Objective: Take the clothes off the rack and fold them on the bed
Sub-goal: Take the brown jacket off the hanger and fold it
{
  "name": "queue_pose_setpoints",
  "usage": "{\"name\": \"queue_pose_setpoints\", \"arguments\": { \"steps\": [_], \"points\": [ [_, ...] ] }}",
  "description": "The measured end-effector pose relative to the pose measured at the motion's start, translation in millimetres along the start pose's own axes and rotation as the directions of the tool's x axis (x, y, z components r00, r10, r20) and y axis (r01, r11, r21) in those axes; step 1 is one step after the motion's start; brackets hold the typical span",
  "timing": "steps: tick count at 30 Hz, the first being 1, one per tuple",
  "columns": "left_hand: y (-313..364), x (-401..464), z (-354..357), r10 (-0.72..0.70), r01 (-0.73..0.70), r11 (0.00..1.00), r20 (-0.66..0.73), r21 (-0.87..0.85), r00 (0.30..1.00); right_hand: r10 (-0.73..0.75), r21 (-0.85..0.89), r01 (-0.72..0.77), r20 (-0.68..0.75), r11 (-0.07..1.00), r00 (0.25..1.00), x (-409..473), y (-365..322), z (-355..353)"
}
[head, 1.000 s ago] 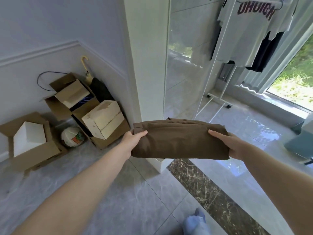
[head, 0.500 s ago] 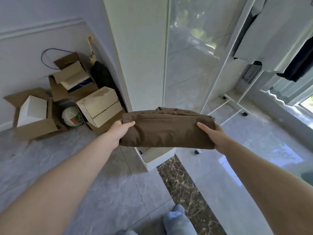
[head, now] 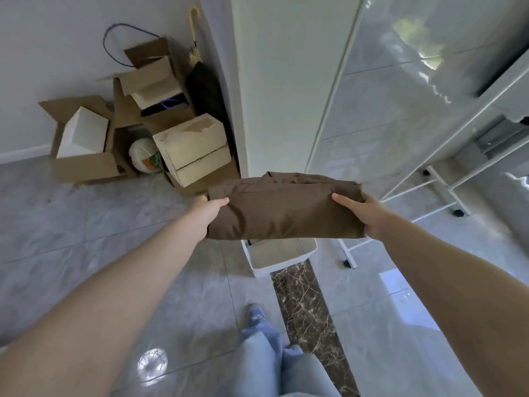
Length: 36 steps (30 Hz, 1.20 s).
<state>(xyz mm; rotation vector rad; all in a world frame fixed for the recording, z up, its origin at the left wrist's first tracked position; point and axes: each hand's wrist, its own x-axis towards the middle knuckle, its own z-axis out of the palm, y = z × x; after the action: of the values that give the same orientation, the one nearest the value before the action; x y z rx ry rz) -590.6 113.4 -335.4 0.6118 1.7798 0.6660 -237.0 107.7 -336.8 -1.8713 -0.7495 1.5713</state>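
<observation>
A folded brown garment (head: 283, 209) hangs flat in the air in front of me, held at both ends. My left hand (head: 207, 209) grips its left end, thumb on top. My right hand (head: 365, 212) grips its right end the same way. Below the garment stands a white open bin (head: 282, 257) on the floor, partly hidden by the cloth. The white clothes rack (head: 438, 181) shows only its lower frame and wheels at the right; a pale hanging garment (head: 512, 81) is cut off at the upper right. No bed is in view.
A white pillar (head: 280, 81) rises straight ahead. Several open cardboard boxes (head: 183, 144) and a yellow-handled umbrella (head: 194, 38) are piled in the left corner. Glossy grey floor tiles with a dark marble strip (head: 303, 296) lie below; my legs in light jeans (head: 274, 359) are at the bottom.
My view has tilted down and swung left while I stepped closer to the pillar. The hanging clothes slid out of the top right, and the white bin came into sight under the garment. Both grips are unchanged.
</observation>
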Motion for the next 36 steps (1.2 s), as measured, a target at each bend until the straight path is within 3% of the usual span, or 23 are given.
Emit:
{"name": "queue_pose_setpoints", "arguments": {
  "steps": [6,16,22,28,33,36],
  "points": [
    [0.2,48.9,2.7,-0.143,0.144,0.988,0.025,-0.06,0.989,0.043,-0.191,-0.044,-0.011,0.981,0.999,54.1,-30.4,9.3],
    [-41.3,136.9,58.3,-0.213,0.203,0.965,-0.045,-0.163,0.976,0.138,-0.25,-0.129,0.018,0.96,0.99,161.3,-23.2,24.0],
    [-117.7,217.7,118.3,-0.291,0.269,0.923,-0.041,-0.277,0.956,0.147,-0.287,-0.15,-0.035,0.946,0.989,253.0,31.7,32.5],
    [-197.5,289.2,162.2,-0.331,0.3,0.915,-0.076,-0.271,0.94,0.206,-0.252,-0.213,-0.055,0.944,0.977,332.9,121.1,43.1],
    [-236.5,330.5,180.2,-0.315,0.288,0.939,-0.135,-0.187,0.94,0.234,-0.224,-0.248,-0.088,0.942,0.968,375.4,176.0,56.2],
    [-244.2,348.7,192.3,-0.218,0.207,0.975,-0.181,-0.076,0.959,0.234,-0.184,-0.257,-0.138,0.949,0.962,392.7,193.6,57.4]
  ]
}}
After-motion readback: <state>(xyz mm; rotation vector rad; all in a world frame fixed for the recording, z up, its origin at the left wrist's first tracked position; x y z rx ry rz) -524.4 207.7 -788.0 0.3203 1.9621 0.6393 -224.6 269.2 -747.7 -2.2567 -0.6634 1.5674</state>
